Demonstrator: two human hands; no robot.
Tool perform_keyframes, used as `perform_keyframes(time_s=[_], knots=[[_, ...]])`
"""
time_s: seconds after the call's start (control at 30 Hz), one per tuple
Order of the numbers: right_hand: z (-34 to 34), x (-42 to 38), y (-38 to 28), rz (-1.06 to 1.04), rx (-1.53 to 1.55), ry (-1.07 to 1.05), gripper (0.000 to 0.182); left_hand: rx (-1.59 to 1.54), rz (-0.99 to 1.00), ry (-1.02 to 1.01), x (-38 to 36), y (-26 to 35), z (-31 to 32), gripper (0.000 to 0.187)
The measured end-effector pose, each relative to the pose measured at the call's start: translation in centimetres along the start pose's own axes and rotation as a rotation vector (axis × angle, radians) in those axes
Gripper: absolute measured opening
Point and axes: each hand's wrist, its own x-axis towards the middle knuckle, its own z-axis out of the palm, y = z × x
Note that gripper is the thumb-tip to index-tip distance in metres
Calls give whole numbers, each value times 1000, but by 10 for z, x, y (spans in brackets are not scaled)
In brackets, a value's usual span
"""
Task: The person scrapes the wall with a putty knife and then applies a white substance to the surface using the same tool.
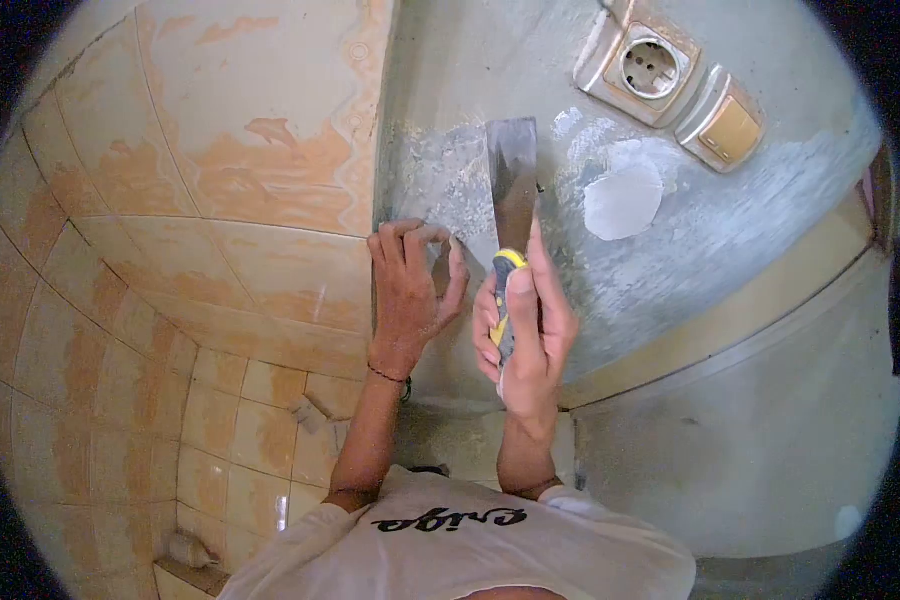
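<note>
A putty knife (515, 185) with a wide metal blade and a yellow-and-black handle is gripped in my right hand (535, 335). Its blade points up over the grey wall (430, 300), overlapping a rough, flaking patch (440, 170). My left hand (410, 275) is beside the tile edge, fingers bent against the wall, thumb and index finger curved toward each other with space between them. Nothing shows in that hand. To the right of the blade is a round white filler patch (623, 203), with white smears around it.
A power socket (652, 68) and a light switch (727, 130) stick out from the wall at upper right. Beige-orange tiles (280, 190) with a dolphin pattern cover the left side. A pale ledge or trim (690, 330) runs along the lower right. A small object (190, 550) sits at lower left.
</note>
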Motion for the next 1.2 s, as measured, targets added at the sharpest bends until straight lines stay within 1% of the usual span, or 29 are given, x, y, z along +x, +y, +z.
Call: perform_keyframes(time_s=[0.07, 0.2, 0.27, 0.3, 0.5, 0.57, 0.67, 0.73, 0.77, 0.83, 0.97, 1.2], knots=[[-1, -3, 1, -1, 2, 14, 47, -11, -32, -24, -1, 2, -1, 32], [-3, -4, -13, 82, 22, 25, 46, -3, -1, -4, -1, -1, 2, 31], [-3, -3, -17, 112, 1, 36, 46, -34, -76, -2, -4, 0, 2, 30], [-1, -3, -16, 117, 15, 34, 46, -37, -81, -5, -4, 1, 3, 30], [-8, -2, -24, 177, 69, -1, 47, -40, -70, -8, 0, 3, 1, 28], [-8, -2, -25, 198, 94, 4, 46, -10, -12, 22, -1, 2, 1, 29], [-5, -5, -21, 166, 44, 30, 47, 15, -7, 5, 0, 4, -1, 30], [-5, -3, -18, 104, 38, -16, 48, 4, -7, 15, 0, 2, 1, 30], [-4, -2, -16, 105, 36, -19, 48, -7, -15, 17, -2, 1, 1, 30], [0, -1, -11, 35, 9, -22, 47, -14, -26, 13, -1, 6, -1, 30], [-5, -5, -7, 30, -27, 4, 46, -18, -6, -5, -1, 3, -3, 31], [-6, -3, 0, -30, -40, -19, 47, -39, -46, 39, -2, 7, 2, 32]])
